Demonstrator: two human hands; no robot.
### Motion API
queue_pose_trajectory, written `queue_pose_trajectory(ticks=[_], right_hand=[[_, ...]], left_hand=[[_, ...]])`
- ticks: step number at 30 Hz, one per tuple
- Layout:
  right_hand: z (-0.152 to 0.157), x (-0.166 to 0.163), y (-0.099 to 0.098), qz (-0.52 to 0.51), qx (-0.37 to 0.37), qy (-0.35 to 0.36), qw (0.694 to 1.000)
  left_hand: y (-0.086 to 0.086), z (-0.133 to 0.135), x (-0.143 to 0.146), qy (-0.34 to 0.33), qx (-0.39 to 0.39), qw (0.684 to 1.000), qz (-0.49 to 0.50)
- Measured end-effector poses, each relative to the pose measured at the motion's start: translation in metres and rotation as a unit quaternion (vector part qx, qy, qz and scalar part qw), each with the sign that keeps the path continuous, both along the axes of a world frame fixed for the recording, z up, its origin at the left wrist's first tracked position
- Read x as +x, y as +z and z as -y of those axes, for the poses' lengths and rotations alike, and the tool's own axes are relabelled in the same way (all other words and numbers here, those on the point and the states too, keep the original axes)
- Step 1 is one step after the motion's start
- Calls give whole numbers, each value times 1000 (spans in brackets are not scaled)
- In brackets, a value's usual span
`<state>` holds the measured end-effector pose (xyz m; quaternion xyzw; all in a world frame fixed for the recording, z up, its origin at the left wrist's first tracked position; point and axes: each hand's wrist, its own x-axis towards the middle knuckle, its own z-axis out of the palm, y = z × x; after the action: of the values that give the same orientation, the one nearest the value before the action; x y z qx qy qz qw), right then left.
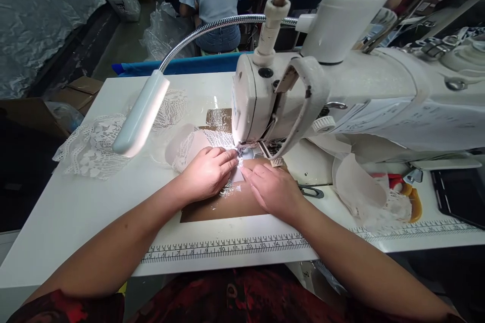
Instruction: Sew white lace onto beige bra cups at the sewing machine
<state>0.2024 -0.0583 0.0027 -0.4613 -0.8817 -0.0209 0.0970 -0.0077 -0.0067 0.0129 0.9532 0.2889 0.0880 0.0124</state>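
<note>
My left hand (209,171) lies flat, fingers stretched out, pressing a piece of white lace (197,144) onto the bed of a white sewing machine (341,96). Its fingertips reach the presser foot (242,147). My right hand (270,186) rests palm down just right of it, fingers extended toward the needle, holding the fabric edge down on the brown plate (223,207). Both hands sit side by side, nearly touching.
A gooseneck lamp (142,111) hangs over the table's left half. More lace (91,149) lies at the left. A lace cup piece (364,194), red-handled scissors (401,189) and a dark tablet (460,197) sit right. Printed ruler (227,248) runs along the front edge. Two people stand behind.
</note>
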Motion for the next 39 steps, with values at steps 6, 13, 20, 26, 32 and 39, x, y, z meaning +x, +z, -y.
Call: queue_pose_trajectory(ticks=[6, 13, 20, 26, 32, 39], right_hand=[[0, -2, 2, -2, -5, -9, 1000], [-4, 0, -1, -21, -11, 3, 1000], [-8, -5, -1, -22, -30, -28, 999], [-8, -4, -1, -24, -35, -25, 999], [-7, -2, 0, -24, -61, -23, 998], [4, 17, 32, -8, -129, -38, 991]], left_hand=[[-2, 2, 0, -18, 14, 1000, 7], [-3, -1, -1, -12, 8, 1000, 8], [-10, -13, -5, 14, 1, 999, 37], [-13, -17, -8, 44, -3, 996, 76], [-13, -14, -11, 62, 0, 993, 100], [-19, -14, -17, 152, -8, 977, 151]])
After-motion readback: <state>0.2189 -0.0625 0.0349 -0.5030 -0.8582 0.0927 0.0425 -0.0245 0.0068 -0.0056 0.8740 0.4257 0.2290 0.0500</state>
